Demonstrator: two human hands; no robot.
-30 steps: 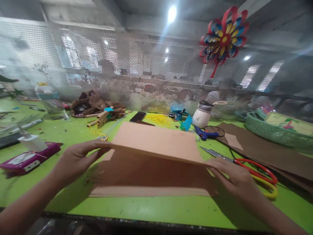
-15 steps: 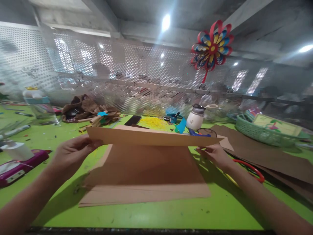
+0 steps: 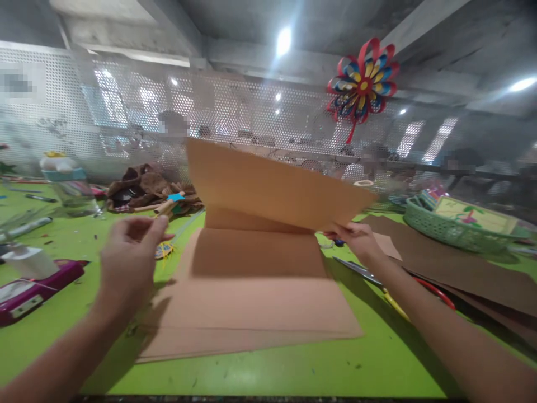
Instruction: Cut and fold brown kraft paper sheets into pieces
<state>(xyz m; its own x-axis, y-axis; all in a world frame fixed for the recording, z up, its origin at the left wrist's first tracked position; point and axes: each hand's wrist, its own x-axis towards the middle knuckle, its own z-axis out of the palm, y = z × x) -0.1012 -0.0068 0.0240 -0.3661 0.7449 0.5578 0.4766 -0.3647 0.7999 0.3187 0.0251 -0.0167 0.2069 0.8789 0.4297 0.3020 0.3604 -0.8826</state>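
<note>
Here the right hand (image 3: 356, 242) pinches the right corner of a brown sheet (image 3: 268, 184), tilted up above the paper stack (image 3: 251, 305) on the green bench (image 3: 377, 358). The left hand (image 3: 128, 257) hangs just left of the stack, fingers loosely spread and empty; scissors (image 3: 364, 271) lie just right of it.

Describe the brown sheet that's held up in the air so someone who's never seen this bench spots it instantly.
Start at the green table and find the pile of tan sheets in its middle. Over it, the right hand pinches one brown sheet by its right corner. It is the only sheet tilted up off the pile; the others lie flat.
</note>
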